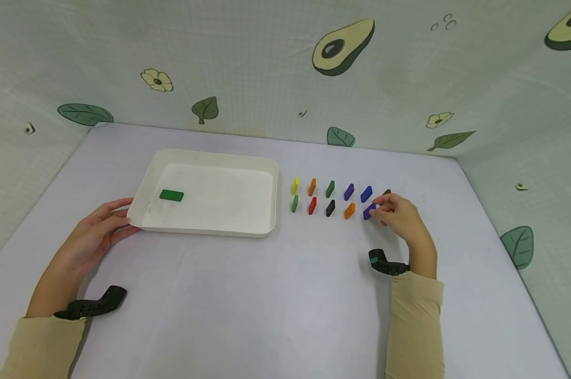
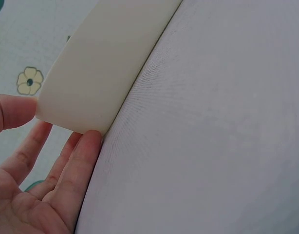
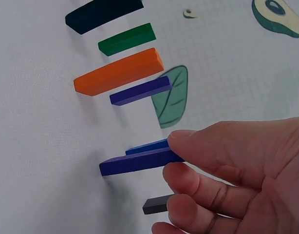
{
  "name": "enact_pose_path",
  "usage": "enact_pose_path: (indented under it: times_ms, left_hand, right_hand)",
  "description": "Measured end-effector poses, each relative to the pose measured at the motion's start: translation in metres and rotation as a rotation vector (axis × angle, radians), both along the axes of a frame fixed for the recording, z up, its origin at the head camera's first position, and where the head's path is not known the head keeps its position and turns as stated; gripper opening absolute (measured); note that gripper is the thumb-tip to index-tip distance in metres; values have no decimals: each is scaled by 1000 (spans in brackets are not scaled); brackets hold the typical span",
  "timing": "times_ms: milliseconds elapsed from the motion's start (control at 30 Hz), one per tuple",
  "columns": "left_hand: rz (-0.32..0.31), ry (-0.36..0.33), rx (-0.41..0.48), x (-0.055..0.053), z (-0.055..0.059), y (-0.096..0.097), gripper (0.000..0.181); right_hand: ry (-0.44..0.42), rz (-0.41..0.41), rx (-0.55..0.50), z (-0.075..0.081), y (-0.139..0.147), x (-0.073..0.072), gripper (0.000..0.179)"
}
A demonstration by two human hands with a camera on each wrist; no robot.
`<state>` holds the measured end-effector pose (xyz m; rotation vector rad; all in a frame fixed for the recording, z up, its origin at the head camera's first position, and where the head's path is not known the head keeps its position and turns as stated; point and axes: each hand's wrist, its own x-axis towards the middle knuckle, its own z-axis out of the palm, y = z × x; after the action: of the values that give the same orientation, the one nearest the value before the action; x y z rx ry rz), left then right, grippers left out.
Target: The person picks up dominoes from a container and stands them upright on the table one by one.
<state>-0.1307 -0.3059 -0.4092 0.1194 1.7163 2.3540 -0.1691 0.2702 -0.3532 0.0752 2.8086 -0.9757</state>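
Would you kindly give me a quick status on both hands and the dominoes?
Left hand open, touching white tray corner. Right hand pinching purple domino in the near row. Brown domino close behind the fingers.

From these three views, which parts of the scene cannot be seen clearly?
- Brown block: head view, mostly hidden behind the right hand.
- Purple block: right wrist view, its near end is covered by the fingers.
- White tray: left wrist view, only one outer corner shows, the rest is cut off by the edge; the left hand touches it.
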Motion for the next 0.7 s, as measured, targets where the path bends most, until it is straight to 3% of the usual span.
enact_pose_path:
  times_ms: [700]
  left_hand:
    - [-7,8,10,-1,3,1,36]
  right_hand:
    - [-11,4,-7,1,-2,-2,36]
